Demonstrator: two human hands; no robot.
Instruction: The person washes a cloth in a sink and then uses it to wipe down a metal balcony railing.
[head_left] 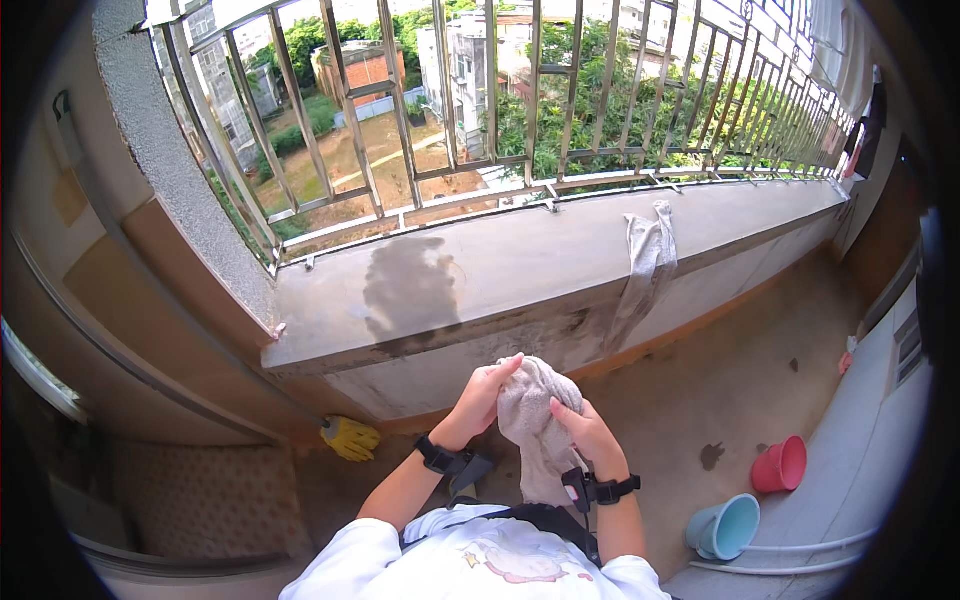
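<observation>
Balcony ledge (540,235) beyond, cloth (540,410) hangs between left hand (484,398) and right hand (592,432).

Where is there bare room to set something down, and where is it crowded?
The ledge is bare between dark patch and draped cloth, and just right of that cloth. Floor is open between ledge and red bucket, stains aside. Crowded: around that bucket, the blue bucket and white pipes.

Daylit metal railing (491,80) above grey ledge (540,240)
</observation>
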